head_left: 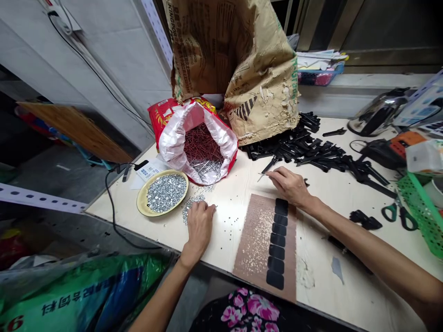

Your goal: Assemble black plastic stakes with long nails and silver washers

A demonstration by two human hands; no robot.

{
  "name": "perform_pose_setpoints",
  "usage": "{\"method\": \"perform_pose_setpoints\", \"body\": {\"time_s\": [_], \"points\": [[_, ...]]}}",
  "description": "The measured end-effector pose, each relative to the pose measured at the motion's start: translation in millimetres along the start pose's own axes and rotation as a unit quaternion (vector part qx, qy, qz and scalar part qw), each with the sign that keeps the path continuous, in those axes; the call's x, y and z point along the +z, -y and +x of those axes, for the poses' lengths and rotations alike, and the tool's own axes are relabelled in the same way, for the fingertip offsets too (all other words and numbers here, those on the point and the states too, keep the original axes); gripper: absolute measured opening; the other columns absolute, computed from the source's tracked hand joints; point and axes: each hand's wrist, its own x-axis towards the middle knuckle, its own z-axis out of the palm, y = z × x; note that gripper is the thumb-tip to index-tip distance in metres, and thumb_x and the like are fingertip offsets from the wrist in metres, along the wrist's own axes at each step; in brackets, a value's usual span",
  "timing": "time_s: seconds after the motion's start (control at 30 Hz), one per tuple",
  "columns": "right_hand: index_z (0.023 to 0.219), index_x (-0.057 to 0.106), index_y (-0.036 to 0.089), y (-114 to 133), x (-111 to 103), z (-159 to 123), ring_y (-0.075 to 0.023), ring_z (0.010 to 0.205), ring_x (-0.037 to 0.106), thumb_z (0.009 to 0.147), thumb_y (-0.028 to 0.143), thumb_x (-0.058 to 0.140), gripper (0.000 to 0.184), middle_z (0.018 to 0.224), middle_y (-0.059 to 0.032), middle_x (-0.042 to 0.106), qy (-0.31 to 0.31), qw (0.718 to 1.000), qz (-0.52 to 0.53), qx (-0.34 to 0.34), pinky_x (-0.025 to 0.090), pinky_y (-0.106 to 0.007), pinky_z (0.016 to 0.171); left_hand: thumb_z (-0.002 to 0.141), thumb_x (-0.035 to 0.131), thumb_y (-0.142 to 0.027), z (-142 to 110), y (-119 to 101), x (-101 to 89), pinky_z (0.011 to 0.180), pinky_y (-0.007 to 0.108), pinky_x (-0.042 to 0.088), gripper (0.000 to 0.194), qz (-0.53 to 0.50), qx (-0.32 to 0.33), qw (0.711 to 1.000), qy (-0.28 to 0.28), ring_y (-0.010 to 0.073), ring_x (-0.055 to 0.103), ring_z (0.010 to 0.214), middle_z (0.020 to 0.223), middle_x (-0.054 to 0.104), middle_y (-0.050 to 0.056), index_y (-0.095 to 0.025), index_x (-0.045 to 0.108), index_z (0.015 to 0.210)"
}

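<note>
My left hand (200, 227) is closed, its fingertips down at a loose spread of small silver washers (194, 203) on the table. A tiny bit shows at its fingertips, too small to name. Beside it a yellowish dish (141, 207) holds a heap of washers (166, 191). Above the far end of a brown mat (256, 230), my right hand (289, 184) pinches a thin metal pin (262, 175), pointing left. On the mat, several black rounded square pads (277, 251) lie in a column next to pale specks. Behind both hands, an opened red-and-white bag (173, 138) holds reddish and silver pins (204, 147).
A torn brown paper sack (263, 92) stands behind, with black plastic parts (311, 147) piled before it. To the right are scissors (403, 214), a green basket (420, 216) and a kettle (380, 110). A cable (112, 207) hangs over the left edge.
</note>
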Motion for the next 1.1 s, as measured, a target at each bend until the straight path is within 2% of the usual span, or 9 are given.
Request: {"method": "perform_pose_setpoints", "body": {"time_s": [0.13,0.2,0.27,0.4,0.43,0.5,0.63,0.87,1.1], "points": [[0.109,0.064,0.017,42.0,-10.1,-4.5,-0.0127,0.077,0.057,0.096,0.025,0.041,0.027,0.091,-0.0060,0.062,0.024,0.995,0.084,0.048,0.045,-0.023,0.063,0.088,0.048,-0.026,2.3,0.7,-4.2,0.071,0.038,0.034,0.023,-0.116,-0.023,0.993,-0.014,0.0263,0.048,0.085,0.083,0.062,0.011,-0.019,0.070,0.084],[0.107,0.065,0.017,67.7,-14.7,-6.2,-0.0120,0.075,0.057,0.095,0.026,0.043,0.026,0.089,-0.0051,0.062,0.040,0.987,0.144,0.058,0.046,-0.022,0.062,0.084,0.054,-0.031,5.7,-2.2,-9.3,0.075,0.036,0.037,0.021,-0.276,-0.080,0.958,-0.018,0.0243,0.051,0.085,0.084,0.064,0.010,-0.018,0.070,0.083],[0.105,0.065,0.019,91.0,-18.4,-6.6,-0.0118,0.076,0.057,0.094,0.027,0.046,0.024,0.089,-0.0038,0.061,0.051,0.978,0.191,0.062,0.046,-0.022,0.063,0.077,0.062,-0.038,9.3,-9.0,-15.8,0.072,0.032,0.040,0.023,-0.484,-0.169,0.858,0.009,0.0197,0.055,0.077,0.081,0.065,0.007,-0.017,0.071,0.083],[0.105,0.065,0.022,118.0,-22.4,-4.8,-0.0120,0.076,0.057,0.094,0.028,0.047,0.022,0.087,-0.0024,0.060,0.058,0.974,0.206,0.066,0.044,-0.023,0.066,0.060,0.078,-0.038,13.1,-30.8,-29.5,0.062,0.025,0.042,0.032,-0.756,-0.291,0.580,0.092,0.0103,0.053,0.061,0.070,0.063,0.002,-0.015,0.070,0.080],[0.105,0.065,0.023,120.3,-23.2,-4.4,-0.0120,0.075,0.056,0.094,0.028,0.047,0.022,0.087,-0.0023,0.060,0.060,0.976,0.198,0.067,0.043,-0.023,0.065,0.058,0.080,-0.036,13.2,-35.9,-32.3,0.062,0.024,0.043,0.032,-0.781,-0.297,0.540,0.098,0.0093,0.053,0.061,0.069,0.063,0.001,-0.014,0.070,0.078],[0.105,0.065,0.023,121.4,-25.2,-4.2,-0.0119,0.074,0.056,0.094,0.029,0.046,0.022,0.086,-0.0020,0.059,0.066,0.979,0.178,0.069,0.041,-0.023,0.064,0.056,0.082,-0.033,12.8,-43.5,-36.2,0.063,0.022,0.044,0.031,-0.805,-0.300,0.502,0.096,0.0085,0.055,0.062,0.069,0.063,0.001,-0.014,0.071,0.078],[0.104,0.064,0.023,119.9,-31.0,-6.4,-0.0111,0.074,0.055,0.095,0.029,0.045,0.022,0.088,-0.0018,0.059,0.074,0.985,0.142,0.064,0.038,-0.022,0.062,0.058,0.081,-0.030,11.0,-48.0,-35.8,0.064,0.022,0.046,0.029,-0.805,-0.289,0.511,0.087,0.0086,0.057,0.063,0.070,0.066,0.002,-0.013,0.071,0.079],[0.092,0.064,0.019,127.3,-38.0,-11.2,-0.0125,0.076,0.055,0.094,0.024,0.043,0.022,0.082,-0.0030,0.060,0.045,0.996,0.061,0.039,0.036,-0.023,0.061,0.062,0.078,-0.032,8.7,-45.5,-30.4,0.067,0.024,0.047,0.026,-0.754,-0.259,0.599,0.078,0.0102,0.059,0.063,0.071,0.069,0.003,-0.014,0.072,0.080],[0.095,0.061,0.021,124.7,-39.0,-18.5,-0.0145,0.077,0.052,0.095,0.018,0.040,0.021,0.080,-0.0029,0.060,0.045,0.999,-0.017,-0.001,0.035,-0.026,0.065,0.067,0.074,-0.034,10.8,-45.8,-29.4,0.066,0.023,0.047,0.022,-0.719,-0.217,0.655,0.080,0.0116,0.060,0.064,0.072,0.068,0.003,-0.014,0.071,0.079]]}}
